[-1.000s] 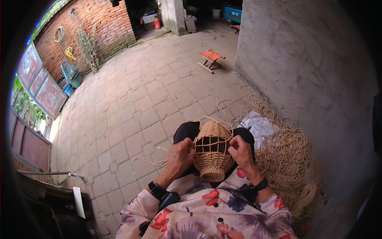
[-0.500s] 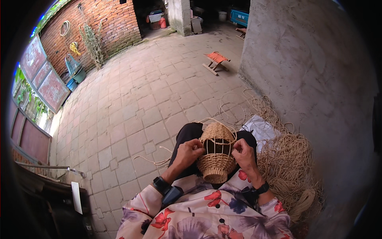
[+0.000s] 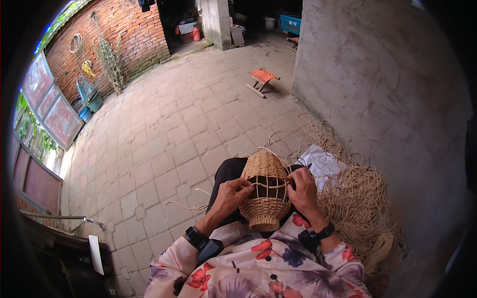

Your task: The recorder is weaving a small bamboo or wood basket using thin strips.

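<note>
A woven straw-rope basket (image 3: 265, 208) rests on my lap, its narrow neck toward me. Between its two woven bands is a gap crossed by thin upright strands, with a dark inside showing through. Across this gap runs a twisted straw cord (image 3: 269, 186). At the gap's left edge, my left hand (image 3: 232, 196) is closed in a pinch on the cord. My right hand (image 3: 302, 189) is closed at the right edge, where the cord meets its fingertips; the fingers partly hide the cord's end there.
A large heap of loose straw cord (image 3: 362, 198) lies to my right by the grey wall (image 3: 377, 74), beside a white cloth (image 3: 320, 161). Loose strands (image 3: 186, 204) trail left of my knee. An orange-topped folding stool (image 3: 263, 75) stands ahead on the paved floor (image 3: 149, 149).
The twisted cord now stretches across the middle of the basket's gap, lower than before. My left hand has moved in over the gap's left edge. The whole view has shifted slightly.
</note>
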Demonstrator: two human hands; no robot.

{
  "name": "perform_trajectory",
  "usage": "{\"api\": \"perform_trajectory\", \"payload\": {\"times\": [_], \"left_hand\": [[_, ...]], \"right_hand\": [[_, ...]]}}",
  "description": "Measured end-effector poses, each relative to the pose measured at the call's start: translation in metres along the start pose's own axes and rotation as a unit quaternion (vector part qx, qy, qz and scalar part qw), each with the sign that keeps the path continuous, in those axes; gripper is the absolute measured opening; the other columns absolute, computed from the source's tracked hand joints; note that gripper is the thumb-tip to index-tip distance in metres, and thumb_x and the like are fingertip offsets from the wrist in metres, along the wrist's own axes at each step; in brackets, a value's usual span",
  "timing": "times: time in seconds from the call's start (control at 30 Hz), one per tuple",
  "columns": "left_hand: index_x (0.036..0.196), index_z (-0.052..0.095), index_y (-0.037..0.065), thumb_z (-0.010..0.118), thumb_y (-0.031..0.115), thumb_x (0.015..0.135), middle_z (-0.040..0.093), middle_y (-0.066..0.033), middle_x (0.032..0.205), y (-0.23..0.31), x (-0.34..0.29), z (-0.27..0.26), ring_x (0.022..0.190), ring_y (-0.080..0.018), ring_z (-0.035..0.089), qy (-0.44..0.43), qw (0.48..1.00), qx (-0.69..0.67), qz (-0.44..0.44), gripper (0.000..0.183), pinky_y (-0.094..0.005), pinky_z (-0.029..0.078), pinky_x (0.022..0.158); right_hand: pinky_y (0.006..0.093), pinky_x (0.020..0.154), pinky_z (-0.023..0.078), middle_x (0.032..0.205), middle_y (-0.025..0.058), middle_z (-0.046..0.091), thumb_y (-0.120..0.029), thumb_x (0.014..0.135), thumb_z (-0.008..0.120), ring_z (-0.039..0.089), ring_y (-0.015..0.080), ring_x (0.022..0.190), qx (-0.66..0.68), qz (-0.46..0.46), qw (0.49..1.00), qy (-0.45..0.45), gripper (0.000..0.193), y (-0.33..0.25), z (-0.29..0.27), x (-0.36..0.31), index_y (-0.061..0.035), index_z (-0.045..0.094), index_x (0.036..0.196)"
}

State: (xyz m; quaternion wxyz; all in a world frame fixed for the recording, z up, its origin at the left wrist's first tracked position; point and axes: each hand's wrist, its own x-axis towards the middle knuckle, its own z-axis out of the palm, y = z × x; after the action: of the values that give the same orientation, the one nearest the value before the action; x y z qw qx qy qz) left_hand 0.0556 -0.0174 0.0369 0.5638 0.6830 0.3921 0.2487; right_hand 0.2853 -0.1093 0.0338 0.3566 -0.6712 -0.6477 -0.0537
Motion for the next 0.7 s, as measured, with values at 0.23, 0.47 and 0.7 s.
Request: {"api": "perform_trajectory", "payload": {"times": [0.23, 0.47, 0.7], "left_hand": [[0.093, 0.067, -0.004, 0.061, 0.019, 0.088, 0.065, -0.0046, 0.07, 0.016, 0.0, -0.002, 0.059, -0.0097, 0.06, -0.012, 0.999, -0.027, -0.026, 0.025, -0.0265, 0.051, 0.054], [0.089, 0.068, -0.002, 0.059, 0.015, 0.082, 0.064, -0.0064, 0.064, 0.014, -0.001, 0.001, 0.057, -0.0125, 0.062, 0.044, 0.998, 0.04, 0.006, 0.021, -0.0283, 0.051, 0.054], [0.09, 0.067, 0.005, 0.061, 0.011, 0.08, 0.063, -0.0058, 0.065, 0.002, 0.002, -0.002, 0.059, -0.0121, 0.061, 0.059, 0.985, 0.15, 0.066, 0.014, -0.0298, 0.05, 0.057]], "right_hand": [[0.0382, 0.069, 0.043, 0.067, 0.0072, 0.054, -0.002, 0.069, 0.063, 0.053, 0.0299, 0.061, 0.103, 0.016, 0.993, -0.049, 0.014, 0.009, -0.04, 0.003, -0.0039, 0.05, 0.076], [0.0303, 0.064, 0.047, 0.081, 0.0086, 0.062, -0.003, 0.077, 0.065, 0.06, 0.0209, 0.072, -0.204, -0.095, 0.969, 0.098, 0.016, 0.032, -0.145, 0.041, -0.0054, 0.061, 0.092], [0.0365, 0.065, 0.05, 0.081, 0.0116, 0.061, -0.004, 0.082, 0.062, 0.063, 0.0298, 0.074, 0.213, -0.065, 0.96, -0.172, 0.017, -0.032, -0.048, 0.01, -0.0048, 0.064, 0.098]]}}
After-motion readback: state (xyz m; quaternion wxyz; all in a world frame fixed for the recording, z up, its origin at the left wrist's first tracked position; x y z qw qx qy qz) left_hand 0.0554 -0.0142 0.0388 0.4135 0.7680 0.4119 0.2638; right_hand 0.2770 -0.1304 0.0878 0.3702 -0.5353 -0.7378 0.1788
